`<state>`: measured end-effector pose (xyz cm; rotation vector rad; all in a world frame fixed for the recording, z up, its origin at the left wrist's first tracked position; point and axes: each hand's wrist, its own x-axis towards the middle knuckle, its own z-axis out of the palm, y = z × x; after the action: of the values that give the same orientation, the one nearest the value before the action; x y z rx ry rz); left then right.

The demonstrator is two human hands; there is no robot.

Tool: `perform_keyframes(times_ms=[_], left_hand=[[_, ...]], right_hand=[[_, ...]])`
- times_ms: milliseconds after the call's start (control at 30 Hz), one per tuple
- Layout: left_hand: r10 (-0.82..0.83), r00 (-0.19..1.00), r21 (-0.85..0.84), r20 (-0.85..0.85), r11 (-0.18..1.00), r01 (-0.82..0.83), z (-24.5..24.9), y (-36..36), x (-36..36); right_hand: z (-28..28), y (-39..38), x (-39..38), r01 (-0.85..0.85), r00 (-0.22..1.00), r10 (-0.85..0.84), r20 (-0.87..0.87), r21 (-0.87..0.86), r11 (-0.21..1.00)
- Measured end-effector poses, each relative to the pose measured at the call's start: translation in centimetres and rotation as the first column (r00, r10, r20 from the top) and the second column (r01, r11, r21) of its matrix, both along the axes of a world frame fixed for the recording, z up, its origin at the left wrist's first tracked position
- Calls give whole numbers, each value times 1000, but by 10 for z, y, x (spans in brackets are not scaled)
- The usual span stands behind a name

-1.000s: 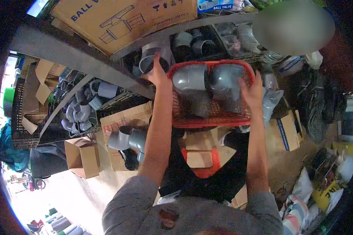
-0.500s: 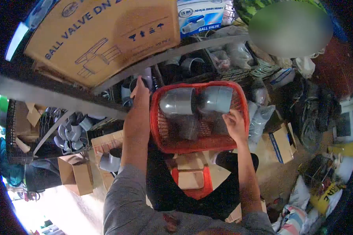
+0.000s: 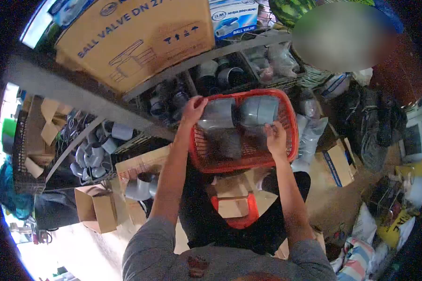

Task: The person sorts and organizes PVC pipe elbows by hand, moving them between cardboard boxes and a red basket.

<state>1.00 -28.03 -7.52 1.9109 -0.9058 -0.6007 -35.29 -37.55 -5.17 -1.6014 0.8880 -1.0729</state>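
2 grey pipe fittings (image 3: pixel 259 110) lie side by side in the red basket (image 3: pixel 244 168); the left hand (image 3: pixel 193 111) is at its far left corner, the right hand (image 3: pixel 276 139) beside the right-hand fitting; whether either hand is gripping cannot be told; a cardboard carton (image 3: pixel 140 44) stands beyond.

Plumbing-supply shop or storeroom, with a ball-valve carton (image 3: pixel 173 54) and heaped grey pipe fittings (image 3: pixel 97 153).
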Motion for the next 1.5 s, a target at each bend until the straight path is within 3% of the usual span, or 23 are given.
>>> perform_keyframes(times_ms=[33, 100, 133, 200, 333, 400, 500, 633, 700, 800, 867, 900, 933, 967, 1033, 1100, 1200, 1233, 1267, 1367, 1400, 1467, 1500], left_hand=[[10, 1000, 4, 4, 1000, -10, 3, 8, -9], [35, 892, 154, 450, 981, -116, 12, 15, -23], [38, 892, 153, 449, 981, -119, 23, 20, -34], [-233, 822, 153, 519, 972, 179, 46, 31, -53], [-186, 812, 88, 553, 982, 165, 71, 47, -93], [-93, 831, 123, 549, 992, 30, 73, 51, -107], [-130, 801, 157, 584, 987, 45, 82, 56, -111], [-215, 800, 183, 560, 974, 133, 98, 80, -106], [-107, 775, 45, 622, 994, 101, 113, 105, -124], [111, 974, -130, 196, 988, -87, 145, 169, -155], [182, 973, -399, 139, 910, -113, 135, 224, -162], [382, 901, -463, 206, 849, -254, 136, 257, -170], [438, 884, -493, -166, 739, -459, 155, 278, -181], [488, 751, -374, -445, 661, -651, 134, 310, -179], [470, 505, -378, -724, 342, -860, 110, 352, -164], [360, 389, -300, -848, 280, -912, 99, 382, -143], [438, 293, -205, -850, 237, -950, 76, 389, -102], [557, 196, -91, -807, 210, -973, 106, 369, -98], [575, 167, -52, -801, 210, -976, 58, 373, -67], [656, 172, -139, -735, 104, -985, 79, 312, -22], [672, 316, -371, -670, 65, -926, 20, 296, 18], [728, 324, -221, -605, 237, -946, 53, 270, 44], [694, 269, -188, -668, 192, -963, 42, 250, 61]], right_hand=[[4, 7, -2, -10, 1000, 10, 4, 4, 1000], [17, 13, -8, 62, 985, -102, -139, -266, 962], [24, 18, -12, 59, 985, -99, -139, -267, 962], [41, 32, -22, 6, 990, -33, -138, -190, 982], [90, 60, -35, -40, 985, -11, -171, -292, 956], [95, 72, -46, -49, 992, 13, -122, -298, 953], [102, 86, -66, -130, 963, 46, -266, -306, 943], [96, 102, -78, -75, 989, 25, -144, -354, 932], [100, 110, -92, -87, 960, 24, -278, -214, 973], [109, 115, -100, -46, 975, 5, -221, -181, 982], [105, 113, -106, -43, 962, -13, -274, -196, 980], [103, 111, -107, -38, 946, -36, -322, -220, 975], [102, 113, -109, -49, 965, 10, -261, -142, 989], [99, 112, -108, -76, 964, 37, -264, -139, 987], [90, 111, -103, -18, 987, 2, -164, -101, 995], [88, 113, -104, -66, 973, 38, -228, -119, 991], [81, 122, -94, 47, 978, -73, -194, -133, 990], [84, 122, -96, 10, 978, -40, -203, -145, 989], [87, 122, -99, -6, 967, -18, -254, -93, 996], [92, 124, -95, -70, 971, 61, -231, -27, 997], [94, 123, -93, -82, 986, 81, -149, 1, 997], [100, 124, -87, -80, 982, 75, -171, -26, 996], [105, 125, -88, -56, 982, 49, -181, -37, 998]])
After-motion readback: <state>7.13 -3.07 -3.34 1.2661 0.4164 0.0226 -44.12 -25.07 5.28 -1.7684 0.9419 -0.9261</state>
